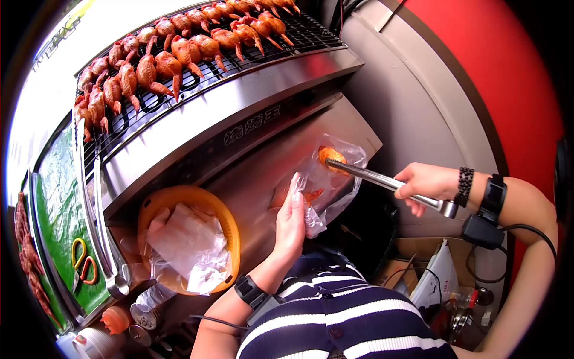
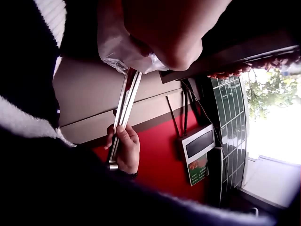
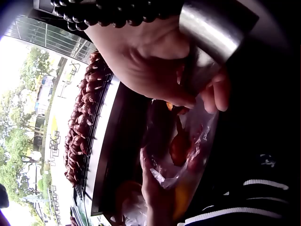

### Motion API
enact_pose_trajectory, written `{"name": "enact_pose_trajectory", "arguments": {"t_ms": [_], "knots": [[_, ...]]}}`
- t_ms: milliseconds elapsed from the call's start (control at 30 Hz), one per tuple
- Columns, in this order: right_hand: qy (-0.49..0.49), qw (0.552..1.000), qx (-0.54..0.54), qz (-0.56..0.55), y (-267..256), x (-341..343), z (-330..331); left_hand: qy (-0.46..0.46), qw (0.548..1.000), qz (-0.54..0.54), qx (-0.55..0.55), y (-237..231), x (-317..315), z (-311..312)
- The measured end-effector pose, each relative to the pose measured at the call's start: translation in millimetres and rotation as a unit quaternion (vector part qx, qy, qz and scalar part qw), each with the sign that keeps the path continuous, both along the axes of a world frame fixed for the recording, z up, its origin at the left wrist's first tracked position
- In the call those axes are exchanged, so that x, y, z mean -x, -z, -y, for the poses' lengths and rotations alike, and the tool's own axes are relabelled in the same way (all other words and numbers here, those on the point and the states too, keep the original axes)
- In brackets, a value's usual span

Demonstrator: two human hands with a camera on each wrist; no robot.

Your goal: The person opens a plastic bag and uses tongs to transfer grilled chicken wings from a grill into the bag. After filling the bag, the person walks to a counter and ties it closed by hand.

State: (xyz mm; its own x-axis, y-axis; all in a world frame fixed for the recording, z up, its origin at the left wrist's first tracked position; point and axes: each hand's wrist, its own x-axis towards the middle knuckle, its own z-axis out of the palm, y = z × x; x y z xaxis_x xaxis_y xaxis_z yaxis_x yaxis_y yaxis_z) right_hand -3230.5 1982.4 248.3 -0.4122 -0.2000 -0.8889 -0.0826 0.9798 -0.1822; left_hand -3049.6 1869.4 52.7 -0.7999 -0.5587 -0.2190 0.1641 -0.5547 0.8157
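My left hand (image 1: 290, 224) holds a clear plastic bag (image 1: 354, 154) by its near side, in front of the grill's steel panel. With my right hand (image 1: 427, 181) I grip long metal tongs (image 1: 382, 178), which reach into the bag from the right. At the tips of the tongs is an orange-brown piece of roasted poultry (image 1: 330, 155). Another reddish-brown piece (image 3: 179, 149) shows through the plastic in the right wrist view. The left wrist view has my left hand (image 2: 171, 35) close up, with the bag (image 2: 112, 46) beside it and the tongs (image 2: 126, 101) beyond.
Rows of roasted wing-like poultry pieces (image 1: 149, 75) lie on the grill rack above the steel front (image 1: 239, 87). A yellow basket (image 1: 234, 239) holds plastic bags. Scissors (image 1: 89, 269) lie on a green-lined tray at left, beside more tongs (image 1: 95, 197). A cardboard box (image 1: 412, 246) stands lower right.
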Motion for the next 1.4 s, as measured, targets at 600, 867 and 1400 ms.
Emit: {"name": "enact_pose_trajectory", "arguments": {"t_ms": [600,867,1400], "knots": [[0.019,0.994,0.101,0.033,47,-37,-8,-0.074,0.986,-0.053,-0.141,-15,-15,26],[0.007,0.982,0.188,0.023,14,-8,-57,0.007,0.995,0.091,0.041,-11,-30,33],[-0.179,0.905,0.358,-0.146,-21,184,146,-0.069,0.939,0.244,0.234,-21,-21,35]]}}
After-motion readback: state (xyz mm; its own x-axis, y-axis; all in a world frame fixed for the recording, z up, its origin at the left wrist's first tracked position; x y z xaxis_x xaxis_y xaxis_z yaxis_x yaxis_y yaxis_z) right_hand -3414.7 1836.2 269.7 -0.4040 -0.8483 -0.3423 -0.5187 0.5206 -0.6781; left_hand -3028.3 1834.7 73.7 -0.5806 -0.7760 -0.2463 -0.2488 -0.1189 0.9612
